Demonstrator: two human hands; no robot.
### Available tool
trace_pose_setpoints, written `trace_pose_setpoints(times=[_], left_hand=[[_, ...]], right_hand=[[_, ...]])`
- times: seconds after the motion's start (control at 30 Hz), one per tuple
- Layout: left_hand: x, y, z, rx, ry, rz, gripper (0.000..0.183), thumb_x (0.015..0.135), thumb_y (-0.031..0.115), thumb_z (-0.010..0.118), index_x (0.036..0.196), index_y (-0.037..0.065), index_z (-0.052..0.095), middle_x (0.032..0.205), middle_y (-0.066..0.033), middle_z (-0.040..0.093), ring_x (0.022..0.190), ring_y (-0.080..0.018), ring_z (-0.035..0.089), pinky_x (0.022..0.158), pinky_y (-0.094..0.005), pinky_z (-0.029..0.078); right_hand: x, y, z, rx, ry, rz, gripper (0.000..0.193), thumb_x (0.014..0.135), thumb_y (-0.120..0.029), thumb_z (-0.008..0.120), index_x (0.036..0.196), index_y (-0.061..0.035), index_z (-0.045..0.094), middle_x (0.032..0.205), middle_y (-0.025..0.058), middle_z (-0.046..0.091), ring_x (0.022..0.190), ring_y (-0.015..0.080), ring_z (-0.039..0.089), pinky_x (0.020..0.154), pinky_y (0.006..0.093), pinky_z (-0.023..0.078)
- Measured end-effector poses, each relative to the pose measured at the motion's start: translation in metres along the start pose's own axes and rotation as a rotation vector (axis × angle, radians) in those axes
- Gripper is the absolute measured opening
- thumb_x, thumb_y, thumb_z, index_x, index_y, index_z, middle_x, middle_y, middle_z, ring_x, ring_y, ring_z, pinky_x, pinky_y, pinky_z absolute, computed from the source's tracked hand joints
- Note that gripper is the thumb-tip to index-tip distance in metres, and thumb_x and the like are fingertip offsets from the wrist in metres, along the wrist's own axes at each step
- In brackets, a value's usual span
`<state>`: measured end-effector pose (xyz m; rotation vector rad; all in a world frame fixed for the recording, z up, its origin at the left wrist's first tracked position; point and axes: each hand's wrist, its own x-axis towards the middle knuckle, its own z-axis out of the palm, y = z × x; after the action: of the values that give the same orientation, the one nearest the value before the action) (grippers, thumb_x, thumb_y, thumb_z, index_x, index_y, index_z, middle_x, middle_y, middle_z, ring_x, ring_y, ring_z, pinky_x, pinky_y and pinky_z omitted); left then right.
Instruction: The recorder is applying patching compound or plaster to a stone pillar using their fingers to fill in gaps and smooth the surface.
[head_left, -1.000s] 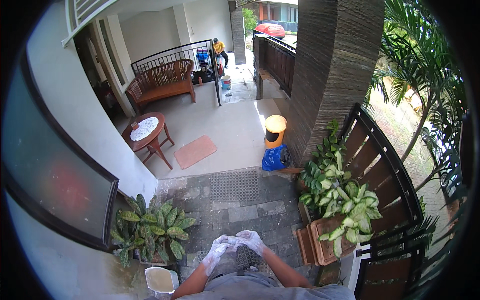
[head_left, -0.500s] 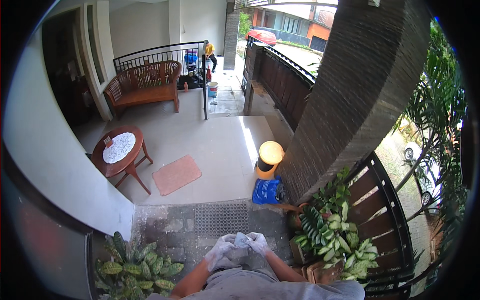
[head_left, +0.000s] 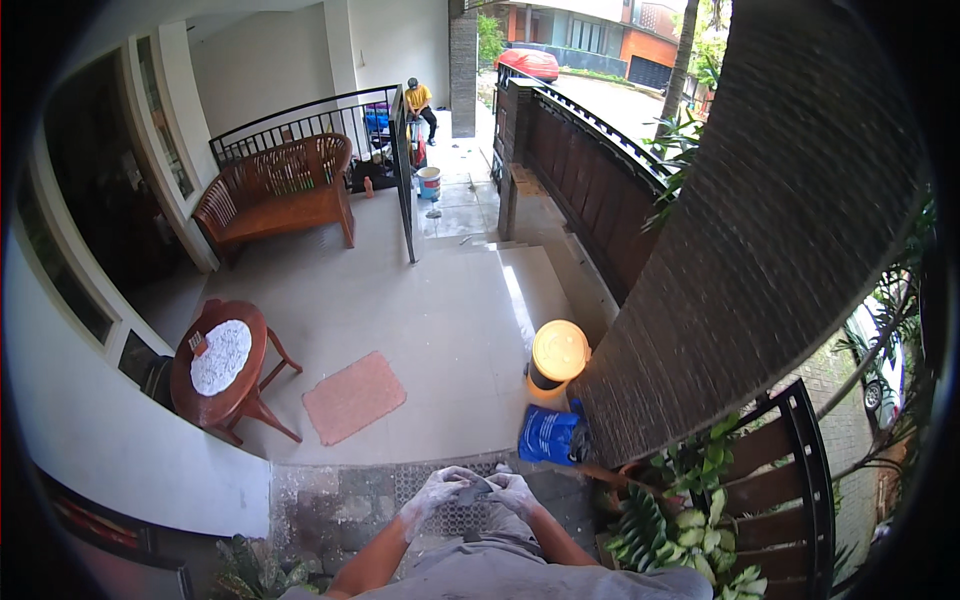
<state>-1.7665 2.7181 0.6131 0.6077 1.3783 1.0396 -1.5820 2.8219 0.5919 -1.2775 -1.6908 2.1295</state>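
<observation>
Both my hands are dusted with white powder and meet in front of my body. Between my left hand [head_left: 440, 494] and my right hand [head_left: 514, 494] is a small flat grey piece [head_left: 477, 491], pinched by the fingers of both. What it is made of is too small to make out. Beneath the hands lies a dark perforated doormat [head_left: 420, 484] on grey paving. My grey-clad leg [head_left: 505, 524] shows just below the right hand.
Ahead on the tiled porch are a pink rug [head_left: 354, 398], a round wooden table [head_left: 188, 377] and a wooden bench [head_left: 275, 215]. A yellow-lidded bin [head_left: 558, 352] and blue sack [head_left: 548, 435] stand by the stone pillar [head_left: 740, 220]. Farther off, a person [head_left: 418, 98] sits near a bucket [head_left: 429, 183].
I have moved forward, so the porch, rug and bin appear nearer and the plants at my sides have slipped back. The grey piece looks darker and tilted differently; both hands still hold it.
</observation>
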Motion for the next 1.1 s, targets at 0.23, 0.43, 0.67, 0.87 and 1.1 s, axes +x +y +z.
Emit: trace_pose_setpoints(times=[0.23,0.43,0.67,0.87,1.1], left_hand=[[0.128,0.081,-0.014,-0.237,0.319,0.084,0.018,0.088,-0.001,0.056,0.106,0.001,0.058,0.103,-0.0118,0.062,0.089,-0.0217,0.064,0.075,-0.0347,0.058],[0.213,0.133,-0.043,-0.522,0.328,0.128,0.023,0.087,-0.003,0.055,0.108,0.002,0.051,0.101,-0.0154,0.059,0.085,-0.0269,0.065,0.078,-0.0407,0.058],[0.309,0.156,-0.101,-0.707,0.482,0.165,0.036,0.091,0.006,0.05,0.122,0.007,0.032,0.101,-0.0232,0.058,0.085,-0.0336,0.065,0.073,-0.0472,0.059],[0.41,0.225,-0.185,-0.706,0.274,0.086,0.019,0.096,0.02,0.045,0.109,0.008,0.041,0.1,-0.0274,0.062,0.085,-0.0356,0.066,0.075,-0.05,0.058],[0.526,0.38,-0.261,-0.587,-0.013,0.181,0.026,0.095,0.012,0.049,0.11,-0.006,0.058,0.107,-0.0208,0.065,0.096,-0.0306,0.066,0.085,-0.0392,0.057]], right_hand=[[0.118,-0.143,-0.084,0.101,-0.139,-0.105,0.026,0.074,-0.003,0.077,0.097,0.0018,0.067,0.086,0.0089,0.07,0.072,0.0127,0.064,0.064,0.027,0.053],[0.21,-0.215,-0.126,0.152,-0.204,-0.201,0.02,0.082,-0.009,0.074,0.099,-0.0011,0.065,0.085,0.0095,0.07,0.073,0.014,0.066,0.065,0.027,0.054],[0.32,-0.261,-0.132,-0.454,-0.327,-0.219,0.035,0.086,-0.027,0.071,0.109,-0.001,0.067,0.085,0.0077,0.07,0.073,0.0131,0.066,0.069,0.0286,0.054],[0.444,-0.331,-0.135,-0.59,-0.327,-0.313,0.035,0.089,-0.031,0.066,0.112,-0.0043,0.067,0.085,0.0097,0.07,0.072,0.0145,0.065,0.069,0.0314,0.054],[0.555,-0.45,-0.15,-0.643,-0.072,-0.329,0.032,0.086,-0.03,0.067,0.109,-0.0071,0.069,0.092,0.0153,0.07,0.082,0.0217,0.068,0.075,0.0336,0.053]])
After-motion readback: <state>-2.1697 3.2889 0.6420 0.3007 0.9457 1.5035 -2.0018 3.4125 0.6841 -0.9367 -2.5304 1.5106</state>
